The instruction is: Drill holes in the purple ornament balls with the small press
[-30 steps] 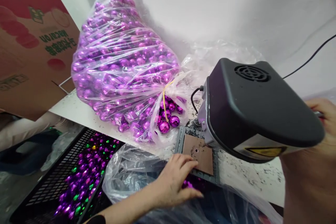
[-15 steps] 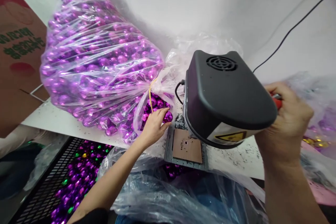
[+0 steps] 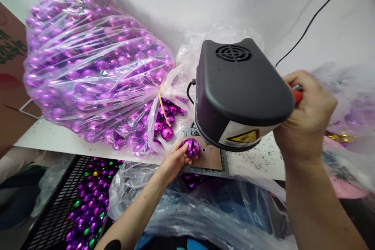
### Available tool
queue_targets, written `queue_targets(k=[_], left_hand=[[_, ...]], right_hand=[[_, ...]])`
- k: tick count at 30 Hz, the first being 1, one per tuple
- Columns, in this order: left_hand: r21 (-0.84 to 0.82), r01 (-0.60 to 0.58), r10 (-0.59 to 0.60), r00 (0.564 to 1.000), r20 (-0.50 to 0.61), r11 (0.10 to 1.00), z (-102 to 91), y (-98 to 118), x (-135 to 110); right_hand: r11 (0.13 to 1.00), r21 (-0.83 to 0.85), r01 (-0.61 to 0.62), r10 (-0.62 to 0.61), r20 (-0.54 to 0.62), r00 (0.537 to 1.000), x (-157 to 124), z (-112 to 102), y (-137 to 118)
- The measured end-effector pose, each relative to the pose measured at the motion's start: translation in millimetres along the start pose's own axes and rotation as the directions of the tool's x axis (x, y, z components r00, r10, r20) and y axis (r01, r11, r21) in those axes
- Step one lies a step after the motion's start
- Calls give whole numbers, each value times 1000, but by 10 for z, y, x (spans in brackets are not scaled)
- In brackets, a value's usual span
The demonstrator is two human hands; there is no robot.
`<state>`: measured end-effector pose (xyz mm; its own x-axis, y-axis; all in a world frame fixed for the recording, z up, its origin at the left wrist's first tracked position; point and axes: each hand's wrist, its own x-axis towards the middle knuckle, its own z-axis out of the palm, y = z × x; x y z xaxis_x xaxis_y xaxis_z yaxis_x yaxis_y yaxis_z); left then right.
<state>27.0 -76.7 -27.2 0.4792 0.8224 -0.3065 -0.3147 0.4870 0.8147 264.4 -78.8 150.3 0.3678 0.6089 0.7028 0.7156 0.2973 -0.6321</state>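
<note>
My left hand (image 3: 175, 159) pinches a small purple faceted ball (image 3: 191, 147) over the left edge of a brown plate (image 3: 209, 158) under a black machine head (image 3: 238, 93). My right hand (image 3: 307, 115) is wrapped round a red-handled lever (image 3: 296, 94) at the machine's right side. A big clear bag (image 3: 93, 70) full of purple balls lies to the left, tied with a yellow band, with several loose balls at its open end (image 3: 166, 119).
A black crate (image 3: 58, 211) with purple and green balls sits low left. Clear plastic bags (image 3: 190, 211) lie in front of the white table (image 3: 52, 140). A cardboard box (image 3: 11, 74) stands at the left. A black cable (image 3: 313, 17) runs up right.
My left hand went from the front bag up to the bag's opening, took a purple ball and brought it to the plate. My right hand stays on the lever.
</note>
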Motion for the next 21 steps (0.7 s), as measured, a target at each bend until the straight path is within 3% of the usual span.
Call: queue_targets(k=[3,8,11,15,21], left_hand=[[327,-134,168,983,-78,935,28,-85,20],[616,-223,267,963,21,755,130,-181,36],[754,-276,346,936,68,596,180,-202,66],[837,-334,439,889,127,434,220,-256,138],[866,-353,465,870,165,353,323,-317,256]], right_hand=[[1000,29,-9,8,14,1000,7,-6,-18],[999,43,-15,15,-1,1000,3,11,-32],[999,34,-8,8,-4,1000,-1,14,-13],[1000,3,5,-4,-4,1000,-2,6,12],[1000,-31,2,-2,-20,1000,1,11,-11]])
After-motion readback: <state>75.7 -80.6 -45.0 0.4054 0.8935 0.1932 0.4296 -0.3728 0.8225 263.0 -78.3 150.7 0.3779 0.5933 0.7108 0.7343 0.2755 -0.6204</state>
